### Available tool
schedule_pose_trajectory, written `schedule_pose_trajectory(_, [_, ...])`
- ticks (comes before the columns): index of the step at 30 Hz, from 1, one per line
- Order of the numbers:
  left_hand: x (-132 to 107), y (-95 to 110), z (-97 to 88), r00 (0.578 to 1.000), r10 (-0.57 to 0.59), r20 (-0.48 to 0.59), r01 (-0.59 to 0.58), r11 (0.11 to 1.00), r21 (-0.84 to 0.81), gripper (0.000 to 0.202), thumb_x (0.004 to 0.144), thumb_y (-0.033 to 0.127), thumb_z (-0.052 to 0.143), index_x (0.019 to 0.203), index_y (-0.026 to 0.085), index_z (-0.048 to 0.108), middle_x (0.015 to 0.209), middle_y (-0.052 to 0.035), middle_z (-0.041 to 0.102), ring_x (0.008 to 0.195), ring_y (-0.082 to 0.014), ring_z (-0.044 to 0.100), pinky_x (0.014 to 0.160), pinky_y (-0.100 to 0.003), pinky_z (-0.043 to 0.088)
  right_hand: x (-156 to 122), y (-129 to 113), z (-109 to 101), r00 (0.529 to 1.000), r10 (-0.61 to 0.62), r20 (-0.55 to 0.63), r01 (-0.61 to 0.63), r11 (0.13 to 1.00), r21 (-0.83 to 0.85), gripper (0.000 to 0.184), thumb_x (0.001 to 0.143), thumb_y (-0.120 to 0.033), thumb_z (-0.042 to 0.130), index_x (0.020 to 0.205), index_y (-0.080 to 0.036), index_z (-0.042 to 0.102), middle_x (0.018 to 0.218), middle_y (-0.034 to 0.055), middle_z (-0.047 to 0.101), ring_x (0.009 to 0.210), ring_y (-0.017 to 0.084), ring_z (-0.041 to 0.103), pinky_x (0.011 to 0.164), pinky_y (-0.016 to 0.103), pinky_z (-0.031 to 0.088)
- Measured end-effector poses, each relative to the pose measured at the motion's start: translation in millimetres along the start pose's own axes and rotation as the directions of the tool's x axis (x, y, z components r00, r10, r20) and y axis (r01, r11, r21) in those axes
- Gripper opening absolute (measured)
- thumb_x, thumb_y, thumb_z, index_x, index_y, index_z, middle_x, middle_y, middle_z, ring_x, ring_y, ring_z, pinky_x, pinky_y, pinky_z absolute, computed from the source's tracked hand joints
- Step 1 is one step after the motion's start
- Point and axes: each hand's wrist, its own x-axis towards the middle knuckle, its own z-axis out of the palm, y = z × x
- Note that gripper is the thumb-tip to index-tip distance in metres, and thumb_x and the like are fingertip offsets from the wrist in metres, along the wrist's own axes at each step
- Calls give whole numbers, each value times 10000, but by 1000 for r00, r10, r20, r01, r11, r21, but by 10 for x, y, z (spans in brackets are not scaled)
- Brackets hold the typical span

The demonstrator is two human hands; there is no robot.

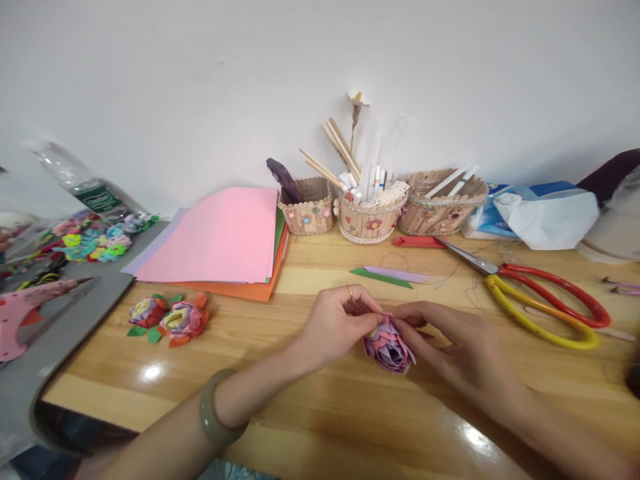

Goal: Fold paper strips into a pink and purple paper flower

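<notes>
Both my hands meet over a purple and pink paper flower [388,348] held just above the wooden table [320,400]. My left hand [337,325], with a ring on one finger and a green bangle on the wrist, pinches the flower's top from the left. My right hand [457,343] grips the same flower from the right, fingers curled round its upper edge. Two finished paper flowers [170,317] with green and orange leaves lie on the table to the left.
Stacked pink, purple and orange paper sheets [220,243] lie at the back left. Three stick-built baskets [370,213] hold sticks and pens. Red and yellow scissors [540,297] lie at right. A pink glue gun [30,310] rests on a grey board at left. Green and purple paper strips [390,275] lie mid-table.
</notes>
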Motion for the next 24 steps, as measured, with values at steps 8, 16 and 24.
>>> schedule_pose_trajectory(8, [0,36,-13,996,93,3,-93,995,31,53,655,164,616,626,136,582,684,-21,585,628,-105,539,612,-237,436,13,-5,-22,1000,10,2,-10,999,-32,112,820,-213,496,852,-212,603,741,35,679,632,142,618,567,250,492])
schedule_pose_trajectory(16, [-15,129,-87,849,-226,478,319,940,-123,426,712,424,606,1052,174,544,955,-80,593,755,-141,592,628,-246,459,30,-12,-86,986,-99,-132,87,992,-96,118,787,-138,517,818,-228,586,683,16,666,591,131,608,527,237,467])
schedule_pose_trajectory(24, [-1,61,7,988,-14,156,20,999,-38,430,653,184,658,1022,183,435,1008,-40,533,794,-110,529,670,-226,423,29,-5,-85,969,-59,-239,31,993,-118,85,785,-191,541,847,-235,579,938,69,619,884,211,576,738,339,455])
